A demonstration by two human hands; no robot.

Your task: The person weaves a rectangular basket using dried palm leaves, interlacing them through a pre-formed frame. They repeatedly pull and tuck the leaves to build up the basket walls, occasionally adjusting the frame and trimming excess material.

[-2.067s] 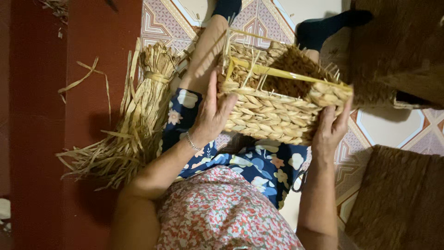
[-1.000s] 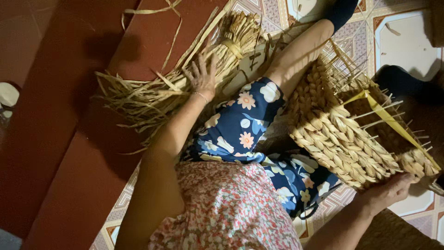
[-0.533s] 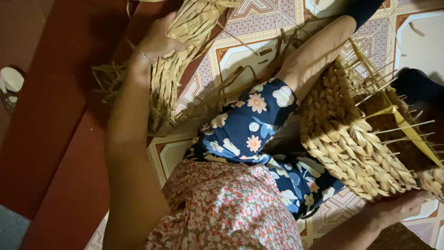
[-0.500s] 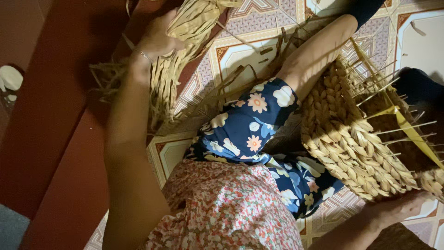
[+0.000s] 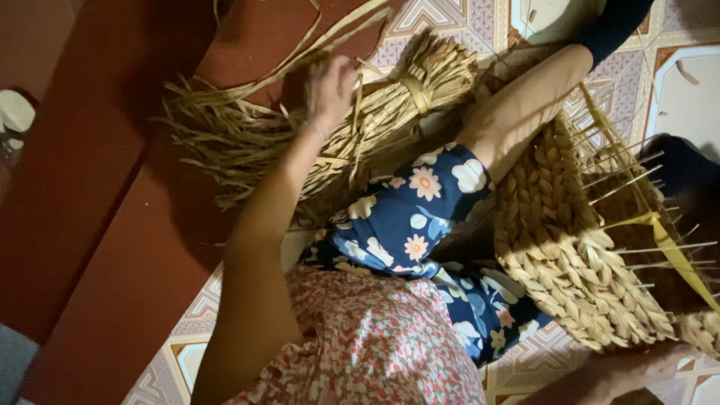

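Nearest the camera, a half-woven basket point(image 5: 577, 277) is steadied from below by the right hand point(image 5: 637, 367), whose grip is too hidden to tell; it is leaned against the bare leg point(image 5: 525, 112), seemingly so that the spiky open rim faces sideways. Farther out, the left hand point(image 5: 330, 90) is laid blurred on a tied straw bundle point(image 5: 375, 127), fingers loosely curled among strands, grip unclear. Beyond, patterned floor tiles point(image 5: 450, 22) are met by dark red flooring point(image 5: 112, 187).

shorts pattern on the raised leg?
Dark blue shorts with white and pink flowers, seen from the head view.
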